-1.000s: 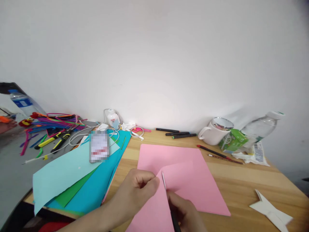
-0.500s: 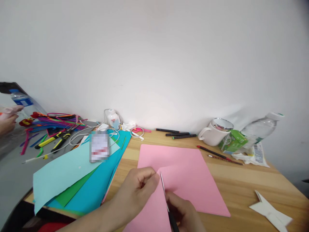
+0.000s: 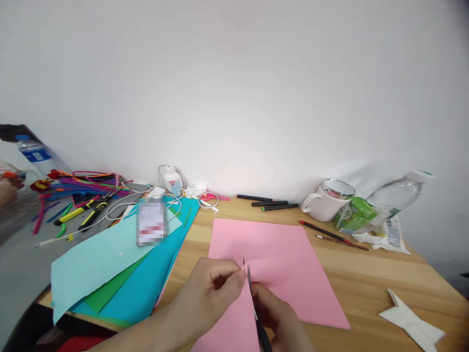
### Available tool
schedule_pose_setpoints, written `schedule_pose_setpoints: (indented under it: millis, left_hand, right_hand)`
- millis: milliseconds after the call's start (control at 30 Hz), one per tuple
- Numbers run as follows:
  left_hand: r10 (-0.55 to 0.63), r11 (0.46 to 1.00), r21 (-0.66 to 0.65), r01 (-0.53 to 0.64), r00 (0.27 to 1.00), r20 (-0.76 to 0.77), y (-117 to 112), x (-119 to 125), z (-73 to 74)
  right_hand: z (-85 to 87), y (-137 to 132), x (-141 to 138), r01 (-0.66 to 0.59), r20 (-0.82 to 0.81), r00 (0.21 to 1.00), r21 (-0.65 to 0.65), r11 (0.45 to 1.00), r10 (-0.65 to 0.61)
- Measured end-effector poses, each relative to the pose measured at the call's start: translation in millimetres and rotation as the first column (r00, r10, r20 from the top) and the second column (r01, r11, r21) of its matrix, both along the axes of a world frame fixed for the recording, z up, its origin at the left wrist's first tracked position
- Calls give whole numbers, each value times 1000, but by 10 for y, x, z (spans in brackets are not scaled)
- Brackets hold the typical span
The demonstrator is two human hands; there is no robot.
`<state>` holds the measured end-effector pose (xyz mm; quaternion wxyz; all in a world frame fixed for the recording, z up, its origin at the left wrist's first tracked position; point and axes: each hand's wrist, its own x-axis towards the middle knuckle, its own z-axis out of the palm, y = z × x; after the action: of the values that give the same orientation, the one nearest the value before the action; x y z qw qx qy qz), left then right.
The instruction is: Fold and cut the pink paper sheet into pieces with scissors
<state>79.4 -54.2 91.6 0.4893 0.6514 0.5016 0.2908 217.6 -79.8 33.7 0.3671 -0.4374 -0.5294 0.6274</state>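
My left hand (image 3: pixel 216 293) pinches the upper edge of a pink sheet of paper (image 3: pixel 230 327) between thumb and fingers. In my right hand (image 3: pixel 280 313) is a pair of scissors (image 3: pixel 261 326) with dark handles, its blades parted around the sheet close to my left fingertips. Part of the right hand's grip is hidden by the paper and handles. Beneath both hands lies more pink paper (image 3: pixel 308 283), flat on the wooden table.
Left of me, blue paper (image 3: pixel 135 286), pale blue paper (image 3: pixel 91 264) and a phone (image 3: pixel 151 222) lie together. Pliers (image 3: pixel 97 210) and pipe cleaners sit beyond. Markers (image 3: pixel 269 203), a mug (image 3: pixel 326 203), a bottle (image 3: pixel 397 195) and a folded white paper shape (image 3: pixel 412 318) are also here. Another person's hand (image 3: pixel 9 190) shows far left.
The scissor blades have opened from nearly closed, and both tips now show around the paper. My left hand has shifted slightly right. The other person's hand has moved lower and further left.
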Motion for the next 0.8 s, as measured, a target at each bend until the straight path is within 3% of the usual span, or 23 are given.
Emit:
schedule_pose_setpoints:
  millis: [333,800]
  left_hand:
    - [10,998,57,-10,1000,-4,2,22,5]
    - [20,1000,-9,-20,999,35,-17,26,33]
  right_hand:
    - [-55,-13,10,-19,18,1000,-49,999,20]
    - [0,-34,-12,-4,-17,1000,-98,995,3]
